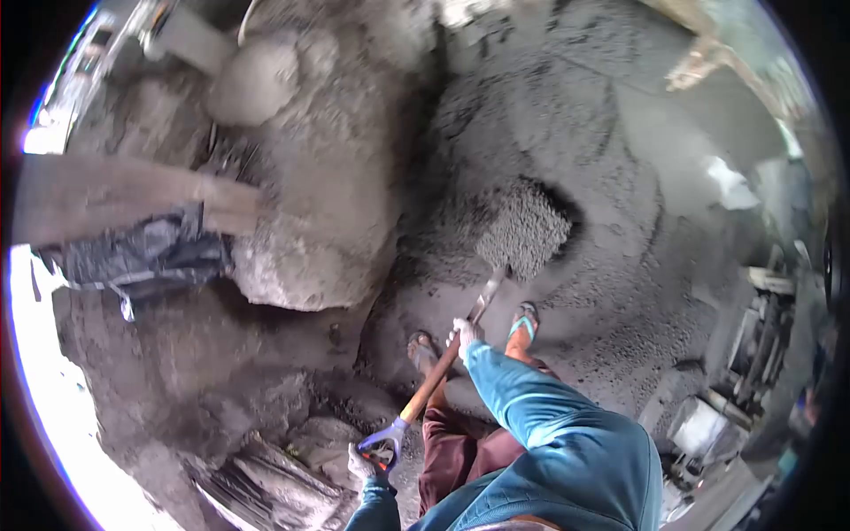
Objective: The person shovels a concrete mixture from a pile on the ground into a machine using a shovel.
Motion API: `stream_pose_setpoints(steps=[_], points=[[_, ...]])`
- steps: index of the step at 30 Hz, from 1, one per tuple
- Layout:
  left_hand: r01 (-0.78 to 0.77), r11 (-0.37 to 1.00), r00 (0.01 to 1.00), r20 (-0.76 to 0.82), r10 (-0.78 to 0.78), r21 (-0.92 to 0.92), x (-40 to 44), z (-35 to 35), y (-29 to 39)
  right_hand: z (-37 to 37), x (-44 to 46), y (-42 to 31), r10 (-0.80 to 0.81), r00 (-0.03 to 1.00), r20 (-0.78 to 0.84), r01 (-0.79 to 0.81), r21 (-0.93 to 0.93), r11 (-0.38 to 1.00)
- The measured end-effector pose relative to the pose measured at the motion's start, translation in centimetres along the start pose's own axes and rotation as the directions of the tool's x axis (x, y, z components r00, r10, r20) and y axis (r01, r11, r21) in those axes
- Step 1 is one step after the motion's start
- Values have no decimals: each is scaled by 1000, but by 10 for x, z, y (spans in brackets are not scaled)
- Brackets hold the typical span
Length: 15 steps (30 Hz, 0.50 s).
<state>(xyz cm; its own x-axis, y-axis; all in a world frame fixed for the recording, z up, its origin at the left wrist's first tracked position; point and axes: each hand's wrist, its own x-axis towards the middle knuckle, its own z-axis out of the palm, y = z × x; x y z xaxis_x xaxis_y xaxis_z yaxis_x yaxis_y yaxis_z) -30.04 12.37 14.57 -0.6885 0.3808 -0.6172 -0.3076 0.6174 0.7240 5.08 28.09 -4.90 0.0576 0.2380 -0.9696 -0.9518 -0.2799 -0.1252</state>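
Note:
A shovel (pixel 427 391) slants across the middle of the view, its blade loaded with a heap of grey gravelly material (pixel 529 232). My left hand (pixel 361 462), in a pale glove, is closed around the purple D-shaped grip at the shovel's near end. Farther down the wooden shaft, close to the blade, my gloved right hand (pixel 465 338) is wrapped around it. Both arms wear blue sleeves. The loaded blade is over the grey ground beyond my sandalled feet (pixel 524 323); whether it touches the ground I cannot tell.
A large rock-like mass (pixel 319 177) rises to the left of the blade. On the left are a wooden plank (pixel 124 196) and black plastic sheeting (pixel 146 252). Crumpled sacking (pixel 274 487) lies by my left hand. Grey loose material (pixel 602 115) spreads ahead; assorted clutter (pixel 708 429) lines the right.

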Motion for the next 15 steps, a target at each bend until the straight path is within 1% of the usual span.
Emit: stream_pose_setpoints(steps=[1, 2, 3, 4, 5, 7, 8, 9, 10, 11, 12, 13, 14, 15], points=[[8, 999, 1000, 27, -9, 31, -4, -1, 4, -19, -9, -7, -40, 999, 6, 40, 32, 999], [4, 1000, 995, 96, -5, 7, -1, 2, 1, -31, -33, -24, -89, 994, -68, 92, 47, 995], [2, 1000, 986, 167, 1, -18, 8, 4, -8, -50, -47, -39, -111, 991, -70, 118, 101, 988], [35, 996, 949, 310, -57, 77, 35, -13, -19, -70, -58, -56, -131, 986, -103, 144, 133, 981], [89, 994, 950, 295, -104, 65, 12, 17, -12, -87, -71, -77, -146, 980, -137, 169, 167, 971], [18, 979, 938, 335, -87, 203, -27, 70, 4, -112, -126, -134, -233, 950, -209, 274, 193, 942], [-6, 977, 917, 391, -81, 215, -36, 98, 5, -147, -106, -156, -199, 979, -38, 201, 312, 928], [83, 902, 725, 596, -346, 423, -56, 118, 36, -125, -194, -206, -215, 962, -169, 266, 394, 880], [-3, 961, 746, 640, -183, 277, -90, 165, 42, -126, -249, -242, -316, 931, -181, 363, 389, 846], [-83, 989, 750, 661, -21, 126, -132, 212, 46, -145, -252, -274, -489, 842, -230, 540, 394, 744], [-263, 962, 698, 703, 138, 72, -153, 250, 47, -153, -295, -314, -550, 823, -143, 543, 481, 688], [-441, 897, 572, 764, 298, -19, -189, 283, 54, -174, -308, -349, -724, 688, -40, 641, 500, 582], [-585, 799, 420, 791, 444, -138, -226, 316, 61, -180, -343, -389, -713, 697, -80, 611, 586, 532], [-588, 795, 388, 812, 437, -147, -237, 322, 62, -193, -374, -424, -775, 630, -44, 631, 611, 478]])
